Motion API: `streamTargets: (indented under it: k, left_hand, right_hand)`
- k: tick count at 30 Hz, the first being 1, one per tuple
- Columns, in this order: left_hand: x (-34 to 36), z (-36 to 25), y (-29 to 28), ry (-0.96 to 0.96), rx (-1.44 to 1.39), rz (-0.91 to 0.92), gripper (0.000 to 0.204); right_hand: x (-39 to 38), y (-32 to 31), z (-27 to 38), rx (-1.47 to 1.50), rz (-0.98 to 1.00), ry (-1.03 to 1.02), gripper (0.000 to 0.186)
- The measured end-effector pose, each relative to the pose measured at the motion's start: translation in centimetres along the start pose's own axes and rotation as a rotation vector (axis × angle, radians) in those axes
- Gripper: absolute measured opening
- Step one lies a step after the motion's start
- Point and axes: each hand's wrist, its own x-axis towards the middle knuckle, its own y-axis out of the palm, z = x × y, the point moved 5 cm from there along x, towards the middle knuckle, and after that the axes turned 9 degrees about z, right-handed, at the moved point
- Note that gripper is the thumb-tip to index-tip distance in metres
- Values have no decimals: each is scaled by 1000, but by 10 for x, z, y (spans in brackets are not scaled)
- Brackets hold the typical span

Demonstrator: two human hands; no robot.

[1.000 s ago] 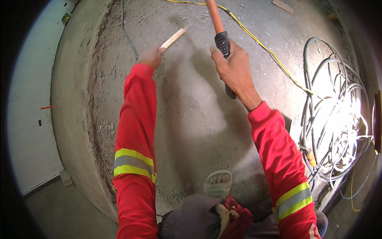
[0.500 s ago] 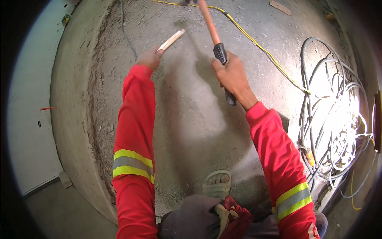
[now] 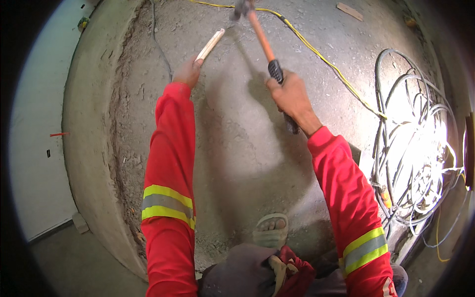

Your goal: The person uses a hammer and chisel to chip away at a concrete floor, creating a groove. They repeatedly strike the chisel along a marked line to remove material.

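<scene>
My left hand [image 3: 187,73] is closed on a short pale wooden stick [image 3: 210,43], which slants up and to the right, its far end free over the dusty floor. My right hand [image 3: 292,99] grips the black handle of a hammer with an orange shaft [image 3: 260,34]. The hammer head [image 3: 242,8], slightly blurred at the top of the view, is above and right of the stick's tip, apparently apart from it. Both forearms are in red sleeves with reflective bands.
A yellow cable [image 3: 321,54] and a grey cable [image 3: 157,44] lie on the concrete. Tangled cables [image 3: 408,81] lie in bright light at right. A wood offcut [image 3: 350,11] lies at the top. A rough concrete edge [image 3: 89,128] runs along the left. My sandalled foot [image 3: 271,227] is below.
My right hand has moved slightly down toward me, bringing the hammer head into view at the top. The stick in my left hand has shifted slightly left and up.
</scene>
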Motion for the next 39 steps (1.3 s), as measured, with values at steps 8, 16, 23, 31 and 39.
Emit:
streamTargets:
  k: [8, 16, 23, 31, 39]
  left_hand:
    - [33, -3, 27, 83, 12, 25, 34]
    - [27, -3, 12, -22, 106, -53, 38]
    - [29, -11, 9, 34, 22, 117, 38]
    - [25, -9, 21, 152, 21, -102, 38]
    - [46, -7, 15, 2, 39, 45, 40]
  right_hand:
    - [11, 0, 27, 133, -334, -344, 27]
    - [38, 17, -7, 18, 51, 56, 31]
    - [17, -1, 37, 72, -298, -376, 26]
    - [35, 12, 1, -98, 39, -84, 26]
    - [18, -8, 54, 122, -314, -487, 26]
